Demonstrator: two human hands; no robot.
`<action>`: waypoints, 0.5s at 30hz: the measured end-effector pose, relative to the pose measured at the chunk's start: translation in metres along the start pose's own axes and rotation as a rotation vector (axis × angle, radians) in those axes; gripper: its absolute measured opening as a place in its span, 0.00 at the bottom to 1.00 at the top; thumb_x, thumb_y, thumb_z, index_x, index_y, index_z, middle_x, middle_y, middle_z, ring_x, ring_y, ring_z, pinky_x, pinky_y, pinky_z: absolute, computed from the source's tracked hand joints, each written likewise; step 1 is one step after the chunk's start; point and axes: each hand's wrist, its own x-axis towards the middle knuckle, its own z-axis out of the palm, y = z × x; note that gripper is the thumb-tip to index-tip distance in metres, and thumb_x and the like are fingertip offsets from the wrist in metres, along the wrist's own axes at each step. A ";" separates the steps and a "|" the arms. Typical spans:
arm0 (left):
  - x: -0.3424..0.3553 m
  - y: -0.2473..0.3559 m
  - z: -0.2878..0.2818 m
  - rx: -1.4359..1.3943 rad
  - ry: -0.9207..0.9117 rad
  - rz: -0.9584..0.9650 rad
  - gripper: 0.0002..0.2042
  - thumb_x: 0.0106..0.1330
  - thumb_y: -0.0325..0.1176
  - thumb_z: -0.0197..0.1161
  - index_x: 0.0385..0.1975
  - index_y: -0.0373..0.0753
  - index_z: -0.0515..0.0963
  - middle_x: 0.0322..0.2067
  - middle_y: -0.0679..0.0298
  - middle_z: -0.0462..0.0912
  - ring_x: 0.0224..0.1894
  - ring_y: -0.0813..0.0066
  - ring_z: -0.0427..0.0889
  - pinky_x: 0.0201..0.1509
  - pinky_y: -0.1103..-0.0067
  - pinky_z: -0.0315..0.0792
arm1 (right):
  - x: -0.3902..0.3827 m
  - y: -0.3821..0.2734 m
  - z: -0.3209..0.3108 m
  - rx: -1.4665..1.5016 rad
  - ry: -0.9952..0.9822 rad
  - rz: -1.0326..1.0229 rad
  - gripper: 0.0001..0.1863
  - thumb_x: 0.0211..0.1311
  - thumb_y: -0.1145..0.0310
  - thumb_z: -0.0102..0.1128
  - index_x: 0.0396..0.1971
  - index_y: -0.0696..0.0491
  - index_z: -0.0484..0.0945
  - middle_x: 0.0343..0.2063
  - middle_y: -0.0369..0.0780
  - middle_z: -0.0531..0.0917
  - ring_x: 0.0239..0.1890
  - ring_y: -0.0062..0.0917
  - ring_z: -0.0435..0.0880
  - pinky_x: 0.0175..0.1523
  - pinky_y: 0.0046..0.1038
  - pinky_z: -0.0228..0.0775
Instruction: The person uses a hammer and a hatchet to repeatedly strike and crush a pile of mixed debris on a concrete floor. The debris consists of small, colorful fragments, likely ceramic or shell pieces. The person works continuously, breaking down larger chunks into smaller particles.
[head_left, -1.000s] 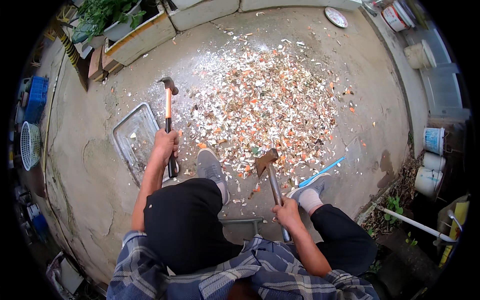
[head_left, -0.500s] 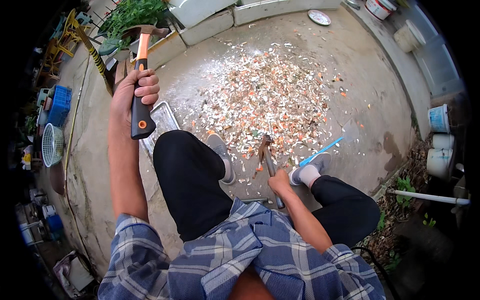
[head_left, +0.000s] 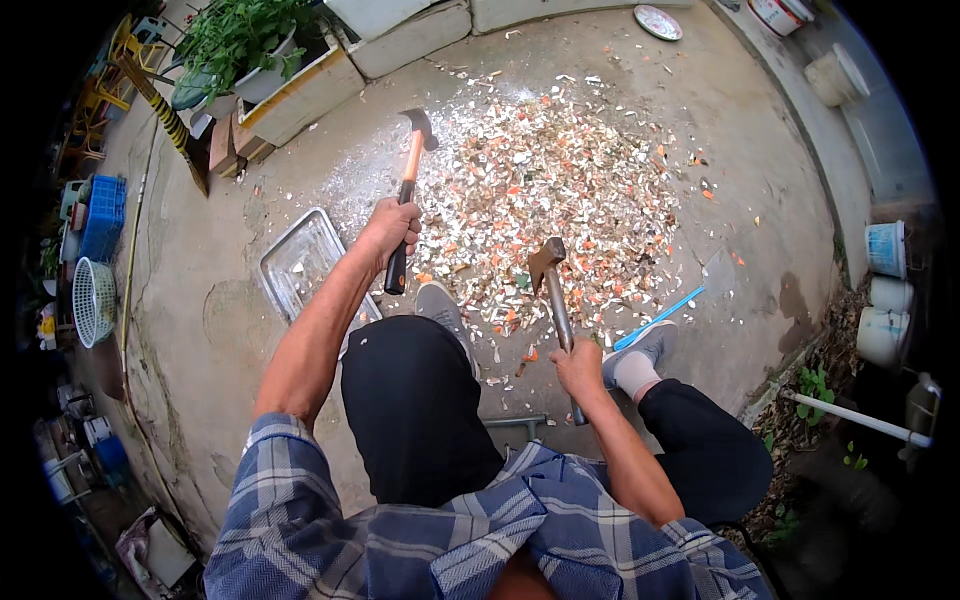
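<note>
Hammer (head_left: 408, 186): middle of the grip covered by the left hand (head_left: 391, 230). Hatchet (head_left: 562, 318): part of the handle lost inside the right hand (head_left: 580, 368). Tray (head_left: 312, 246): near end partly behind the left forearm (head_left: 325, 325). Left shoe (head_left: 441, 306): partly behind the black knee (head_left: 410, 400). Metal bar (head_left: 518, 421): partly behind the clothing (head_left: 400, 550). Broken pieces (head_left: 570, 180): too small, from where I stand, to identify singly. Bucket (head_left: 776, 14): cut by the top edge. Far-left clutter (head_left: 98, 432): dim, kinds unclear.

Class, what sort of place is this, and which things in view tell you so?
Probably an outdoor yard, perhaps at a home: the ground is worn, stained concrete, a leafy plant stands in a white pot, and buckets line the right side.
</note>
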 end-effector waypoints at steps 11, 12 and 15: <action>0.083 -0.126 0.011 -0.107 0.042 -0.239 0.04 0.68 0.28 0.56 0.32 0.40 0.67 0.19 0.69 0.69 0.12 0.81 0.65 0.12 0.76 0.60 | 0.190 -0.210 0.001 0.157 0.321 -0.407 0.11 0.64 0.68 0.61 0.37 0.61 0.75 0.20 0.52 0.82 0.24 0.51 0.84 0.33 0.47 0.75; 0.084 -0.126 0.012 -0.117 0.042 -0.250 0.04 0.68 0.27 0.56 0.33 0.40 0.67 0.19 0.69 0.68 0.12 0.81 0.64 0.12 0.76 0.60 | 0.200 -0.209 0.015 0.146 0.322 -0.398 0.11 0.64 0.68 0.60 0.37 0.61 0.75 0.21 0.53 0.82 0.24 0.51 0.84 0.33 0.47 0.75; 0.086 -0.119 0.012 -0.147 0.045 -0.249 0.04 0.68 0.27 0.56 0.34 0.40 0.67 0.19 0.70 0.67 0.12 0.81 0.64 0.12 0.77 0.61 | 0.228 -0.181 0.062 0.071 0.225 -0.275 0.12 0.65 0.68 0.59 0.38 0.64 0.75 0.23 0.55 0.83 0.28 0.52 0.86 0.36 0.49 0.77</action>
